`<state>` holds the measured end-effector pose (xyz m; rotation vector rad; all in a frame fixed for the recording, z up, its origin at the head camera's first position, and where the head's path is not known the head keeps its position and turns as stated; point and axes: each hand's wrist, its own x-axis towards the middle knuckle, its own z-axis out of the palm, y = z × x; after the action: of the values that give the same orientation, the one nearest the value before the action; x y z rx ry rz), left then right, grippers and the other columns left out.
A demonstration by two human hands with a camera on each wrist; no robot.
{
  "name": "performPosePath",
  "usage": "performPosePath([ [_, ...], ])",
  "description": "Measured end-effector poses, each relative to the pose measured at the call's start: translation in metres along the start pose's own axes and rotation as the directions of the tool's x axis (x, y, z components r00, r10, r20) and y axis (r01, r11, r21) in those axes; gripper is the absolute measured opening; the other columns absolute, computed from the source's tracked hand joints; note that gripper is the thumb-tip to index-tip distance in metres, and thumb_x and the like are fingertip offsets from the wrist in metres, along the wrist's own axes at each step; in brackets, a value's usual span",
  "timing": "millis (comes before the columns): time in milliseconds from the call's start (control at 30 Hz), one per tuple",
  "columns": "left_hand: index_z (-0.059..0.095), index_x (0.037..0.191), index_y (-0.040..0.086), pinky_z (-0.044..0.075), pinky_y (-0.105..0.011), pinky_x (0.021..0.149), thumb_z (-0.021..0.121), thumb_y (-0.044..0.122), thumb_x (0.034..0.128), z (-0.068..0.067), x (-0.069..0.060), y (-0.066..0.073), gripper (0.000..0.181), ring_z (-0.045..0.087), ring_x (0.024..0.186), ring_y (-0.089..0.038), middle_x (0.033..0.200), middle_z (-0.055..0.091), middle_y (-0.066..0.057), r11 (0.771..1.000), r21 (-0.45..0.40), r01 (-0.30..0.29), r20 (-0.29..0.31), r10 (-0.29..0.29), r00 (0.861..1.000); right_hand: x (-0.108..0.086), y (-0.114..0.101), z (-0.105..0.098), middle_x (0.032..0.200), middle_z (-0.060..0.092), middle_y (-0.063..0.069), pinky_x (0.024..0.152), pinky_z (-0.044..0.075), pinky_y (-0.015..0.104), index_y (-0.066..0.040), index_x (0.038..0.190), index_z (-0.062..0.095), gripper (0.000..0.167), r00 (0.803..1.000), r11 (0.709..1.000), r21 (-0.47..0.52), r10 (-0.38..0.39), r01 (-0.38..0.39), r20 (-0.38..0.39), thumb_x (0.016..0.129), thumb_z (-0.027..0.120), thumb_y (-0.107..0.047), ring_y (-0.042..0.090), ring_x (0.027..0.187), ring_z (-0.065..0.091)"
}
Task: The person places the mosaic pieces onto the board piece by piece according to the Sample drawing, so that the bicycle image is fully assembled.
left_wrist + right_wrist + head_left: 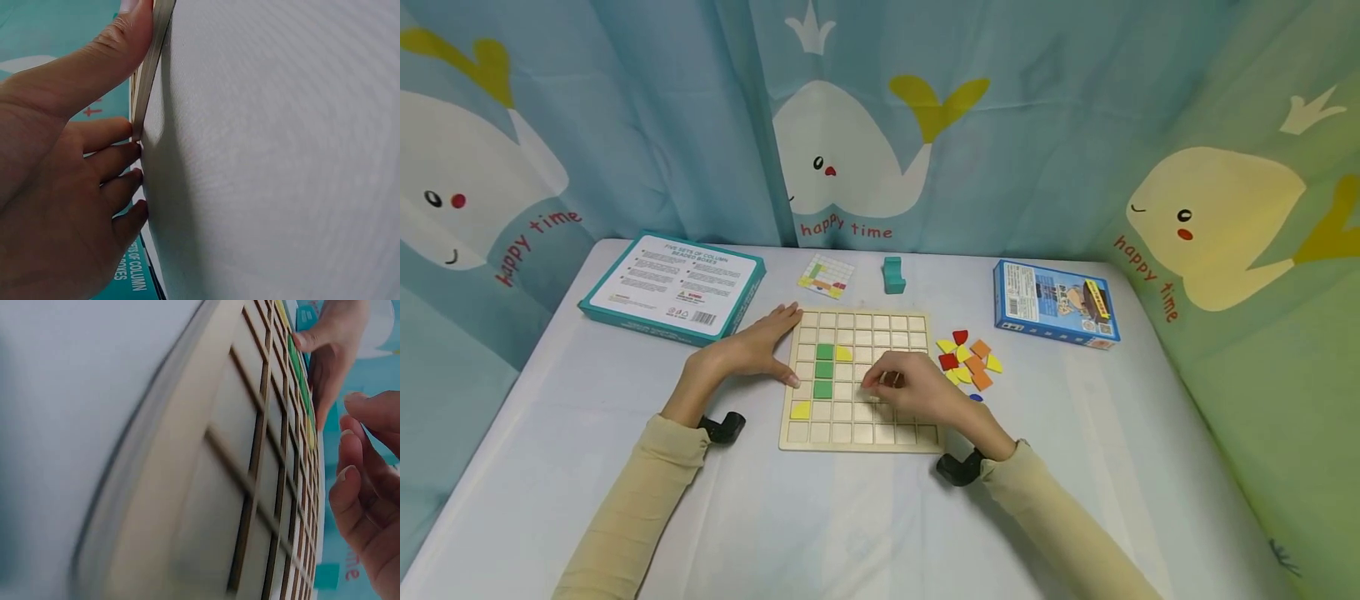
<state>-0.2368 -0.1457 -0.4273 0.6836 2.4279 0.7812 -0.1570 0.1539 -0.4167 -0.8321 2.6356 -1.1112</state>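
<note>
A wooden grid board (861, 447) lies flat on the table. Several green square tiles (823, 370) stand in a column on its left side, with yellow quarter-round tiles (801, 409) in other cells. My left hand (741, 350) rests at the board's left edge, thumb over the rim and fingers extended along the side. Above the middle of the board is my right hand (917, 387), thumb and index tip brought close together. In the right wrist view its curled fingers (350, 494) show, with no tile visible between them.
Loose red, orange and yellow tiles (976, 364) lie right of the board, with a blue one partly hidden by the right hand. Behind are a pattern card (826, 276), a teal block (893, 275), a teal-edged box (673, 287) and a blue box (1056, 302).
</note>
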Motion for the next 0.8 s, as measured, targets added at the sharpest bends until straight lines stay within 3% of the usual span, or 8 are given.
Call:
performPosePath([
  [500, 0.014, 0.164, -0.001, 0.006, -0.058, 0.13, 0.09, 0.032, 0.0784, -0.001, -0.003, 0.005, 0.12, -0.003, 0.16, -0.039, 0.173, 0.005, -0.018, 1.0, 0.001, 0.016, -0.009, -0.016, 1.0, -0.044, 0.033, -0.025, 0.088, 0.07, 0.0, 0.065, 0.054, 0.022, -0.008, 0.097, 0.078, 0.008, 0.983, 0.991, 0.009, 0.13, -0.13, -0.129, 0.09, 0.077, -0.004, 0.012, 0.074, 0.06],
  [667, 0.014, 0.164, -0.002, 0.006, -0.058, 0.129, 0.091, 0.032, 0.0781, -0.001, -0.004, 0.006, 0.12, -0.003, 0.16, -0.039, 0.173, 0.005, -0.018, 1.0, -0.004, 0.012, -0.013, -0.012, 1.0, -0.057, 0.04, -0.033, 0.085, 0.069, 0.001, 0.06, 0.051, 0.022, -0.007, 0.095, 0.077, 0.007, 0.969, 0.981, 0.002, 0.194, -0.196, -0.155, 0.089, 0.078, -0.003, 0.014, 0.07, 0.058],
  [800, 0.014, 0.164, -0.001, 0.006, -0.058, 0.13, 0.09, 0.032, 0.0782, 0.0, -0.003, 0.005, 0.12, -0.003, 0.16, -0.039, 0.173, 0.005, -0.017, 1.0, 0.004, 0.013, -0.014, -0.013, 1.0, -0.066, 0.044, -0.038, 0.089, 0.07, 0.001, 0.063, 0.052, 0.021, -0.008, 0.096, 0.076, 0.008, 0.954, 0.967, -0.022, 0.248, -0.255, -0.166, 0.089, 0.079, -0.005, 0.015, 0.074, 0.059],
])
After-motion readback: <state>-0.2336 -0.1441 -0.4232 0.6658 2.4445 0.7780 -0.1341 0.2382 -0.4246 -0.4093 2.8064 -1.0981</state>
